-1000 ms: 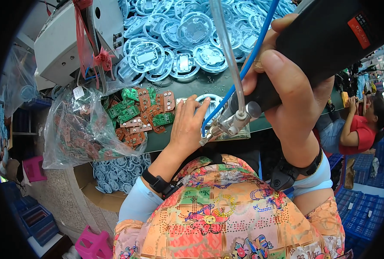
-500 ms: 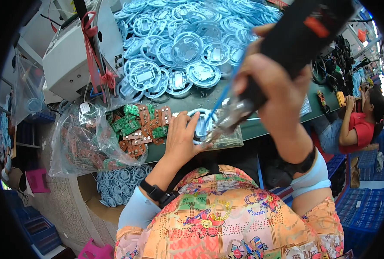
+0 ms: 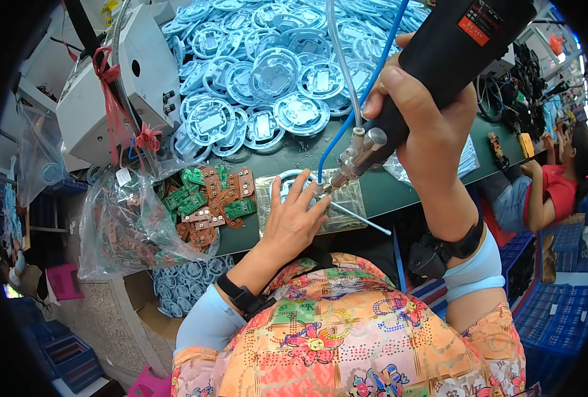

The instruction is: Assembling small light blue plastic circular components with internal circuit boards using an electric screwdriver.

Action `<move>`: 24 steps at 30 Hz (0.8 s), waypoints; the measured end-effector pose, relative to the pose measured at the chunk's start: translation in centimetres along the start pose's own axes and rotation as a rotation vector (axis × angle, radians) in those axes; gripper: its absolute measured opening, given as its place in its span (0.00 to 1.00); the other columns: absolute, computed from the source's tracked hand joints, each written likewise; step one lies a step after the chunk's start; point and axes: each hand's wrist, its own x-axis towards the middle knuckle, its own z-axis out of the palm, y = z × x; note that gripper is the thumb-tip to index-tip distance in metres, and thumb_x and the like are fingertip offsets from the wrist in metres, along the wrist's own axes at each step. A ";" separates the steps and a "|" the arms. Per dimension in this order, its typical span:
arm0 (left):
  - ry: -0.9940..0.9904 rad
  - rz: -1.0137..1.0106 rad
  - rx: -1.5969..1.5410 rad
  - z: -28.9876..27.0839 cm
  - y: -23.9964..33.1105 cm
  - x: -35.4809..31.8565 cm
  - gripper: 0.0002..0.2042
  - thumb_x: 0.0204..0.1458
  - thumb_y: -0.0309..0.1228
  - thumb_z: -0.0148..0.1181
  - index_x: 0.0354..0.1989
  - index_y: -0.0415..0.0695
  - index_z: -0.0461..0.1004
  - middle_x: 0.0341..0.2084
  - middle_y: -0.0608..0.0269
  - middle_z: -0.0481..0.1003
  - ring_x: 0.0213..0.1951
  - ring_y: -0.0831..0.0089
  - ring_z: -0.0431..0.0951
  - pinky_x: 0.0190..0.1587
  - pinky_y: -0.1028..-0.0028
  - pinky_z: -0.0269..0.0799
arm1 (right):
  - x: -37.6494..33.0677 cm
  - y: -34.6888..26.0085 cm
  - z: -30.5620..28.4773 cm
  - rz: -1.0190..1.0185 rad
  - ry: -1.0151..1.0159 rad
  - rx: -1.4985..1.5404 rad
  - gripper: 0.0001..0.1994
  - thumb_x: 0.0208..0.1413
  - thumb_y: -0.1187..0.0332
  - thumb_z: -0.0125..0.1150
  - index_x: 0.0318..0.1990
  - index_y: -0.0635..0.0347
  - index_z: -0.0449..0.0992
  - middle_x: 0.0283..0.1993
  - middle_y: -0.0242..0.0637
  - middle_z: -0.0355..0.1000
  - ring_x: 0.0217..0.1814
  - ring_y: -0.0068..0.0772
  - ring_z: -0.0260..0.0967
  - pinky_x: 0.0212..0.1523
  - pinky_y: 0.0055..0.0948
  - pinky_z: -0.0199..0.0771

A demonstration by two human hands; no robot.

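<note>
My right hand [image 3: 433, 119] is wrapped round a black electric screwdriver [image 3: 439, 73], held tilted with its metal nose [image 3: 353, 162] down and to the left. A blue tube [image 3: 362, 102] and a clear tube [image 3: 344, 56] run to that nose. The tip meets a light-blue round plastic casing [image 3: 282, 182], right beside the fingertips of my left hand [image 3: 293, 218]. Those left fingers press the casing onto a taped flat pad [image 3: 347, 198] and cover much of it. From under them a thin pale rod [image 3: 361, 219] sticks out to the right.
A big heap of similar casings [image 3: 267, 73] covers the far bench. Left of the pad lie green and brown circuit boards [image 3: 208, 198], some in a clear bag [image 3: 128, 228]. A white machine [image 3: 119, 99] stands far left. A co-worker in red [image 3: 552, 192] sits at right.
The screwdriver has come down and steadied, its tip now at the casing by my left fingertips. My left fingers have shifted further over the casing. The whole view has shifted slightly.
</note>
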 end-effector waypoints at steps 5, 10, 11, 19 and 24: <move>0.004 -0.009 -0.029 -0.1 0.0 0.0 0.21 0.48 0.33 0.68 0.52 0.52 0.75 0.51 0.57 0.75 0.66 0.52 0.61 0.64 0.36 0.45 | -0.5 1.3 -0.5 0.015 -0.006 0.039 0.16 0.55 0.77 0.58 0.50 0.70 0.66 0.29 0.41 0.71 0.24 0.29 0.71 0.28 0.28 0.74; 0.019 -0.005 -0.060 -0.2 0.2 0.2 0.21 0.46 0.32 0.69 0.51 0.51 0.76 0.51 0.57 0.74 0.66 0.53 0.61 0.64 0.37 0.45 | -1.1 1.7 0.2 -0.042 0.004 0.010 0.15 0.54 0.78 0.59 0.49 0.70 0.66 0.30 0.40 0.71 0.24 0.28 0.71 0.28 0.27 0.74; 0.010 -0.007 -0.047 -0.2 0.1 0.1 0.21 0.46 0.32 0.69 0.51 0.51 0.76 0.51 0.56 0.74 0.66 0.53 0.61 0.64 0.38 0.45 | -1.3 1.4 0.7 0.020 0.051 -0.049 0.17 0.54 0.78 0.60 0.50 0.71 0.66 0.29 0.40 0.72 0.25 0.27 0.72 0.29 0.26 0.74; 0.042 0.030 -0.026 -1.2 -0.5 0.1 0.28 0.42 0.36 0.73 0.54 0.48 0.73 0.54 0.55 0.71 0.63 0.52 0.63 0.63 0.45 0.52 | 3.3 0.8 -2.7 -0.156 0.035 -0.311 0.13 0.55 0.71 0.64 0.45 0.68 0.70 0.29 0.35 0.73 0.24 0.24 0.72 0.31 0.24 0.74; 0.034 -0.196 0.035 -4.2 -1.4 0.5 0.36 0.32 0.39 0.78 0.55 0.45 0.72 0.50 0.54 0.69 0.54 0.54 0.69 0.54 0.55 0.65 | 3.4 3.2 -4.5 -0.152 0.114 -0.564 0.15 0.55 0.67 0.66 0.45 0.65 0.70 0.34 0.33 0.74 0.32 0.23 0.74 0.37 0.23 0.73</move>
